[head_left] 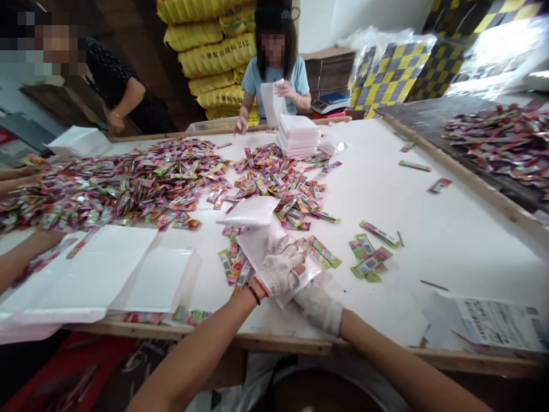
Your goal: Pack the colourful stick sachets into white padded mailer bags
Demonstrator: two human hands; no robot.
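Note:
Both my hands wear white gloves and meet near the table's front edge. My left hand point(279, 268) is closed on the lower end of a white plastic bag point(256, 224), which lies open toward the sachets. Partly tucked under that bag, my right hand point(318, 308) has its fingers hidden from view. Colourful sachets point(235, 268) lie just left of my left hand, and more of these sachets point(371, 254) sit to the right. A large heap of sachets point(128, 183) covers the left and middle of the white table point(429, 229).
Flat white bags point(98, 274) lie at the front left. A stack of white bags point(298, 134) stands before a person in blue at the far side. Another person in black stands far left; other arms point(17, 257) reach in from the left. A printed sheet point(493, 323) lies front right.

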